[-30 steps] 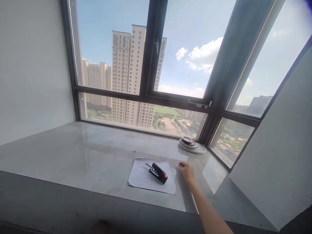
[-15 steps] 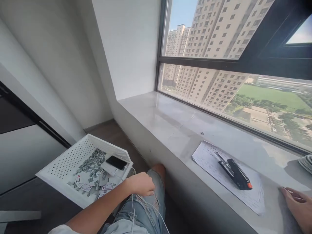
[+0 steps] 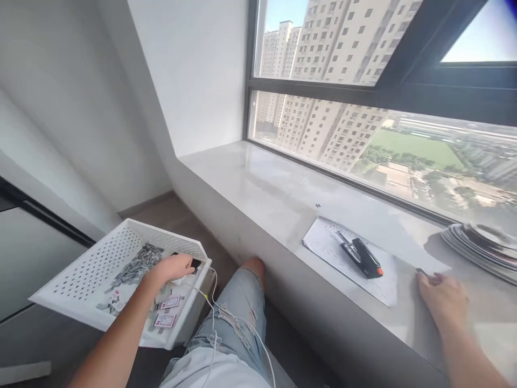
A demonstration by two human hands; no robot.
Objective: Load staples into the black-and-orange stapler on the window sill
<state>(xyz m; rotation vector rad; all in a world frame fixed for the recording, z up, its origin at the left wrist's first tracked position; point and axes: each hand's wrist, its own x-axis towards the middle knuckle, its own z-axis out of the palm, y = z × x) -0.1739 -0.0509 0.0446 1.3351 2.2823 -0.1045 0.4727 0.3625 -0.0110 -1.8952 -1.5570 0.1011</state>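
Observation:
My left hand (image 3: 175,267) reaches over the white basket (image 3: 86,269), fingers curled down at the dark phone (image 3: 195,265). What lies under those fingertips is hidden. Strips of grey staples (image 3: 139,264) are heaped in the basket, beside small white-and-pink boxes (image 3: 165,320). My right hand (image 3: 444,296) rests on the windowsill, its fingers closed on a small dark piece (image 3: 420,271) whose kind I cannot make out. To the left of that hand, a black stapler (image 3: 363,258) with an orange end lies opened out on sheets of written paper (image 3: 323,245).
A stack of plates or discs (image 3: 484,242) stands at the sill's right, near the window. Tiny dark bits (image 3: 318,205) lie beyond the paper. A white cable (image 3: 216,323) runs from the basket across my lap. The sill's front edge (image 3: 283,250) drops beside my knee.
My left hand has moved from above my lap leftward into the basket, over the phone. The view has shifted right, showing more of my right hand and the stack.

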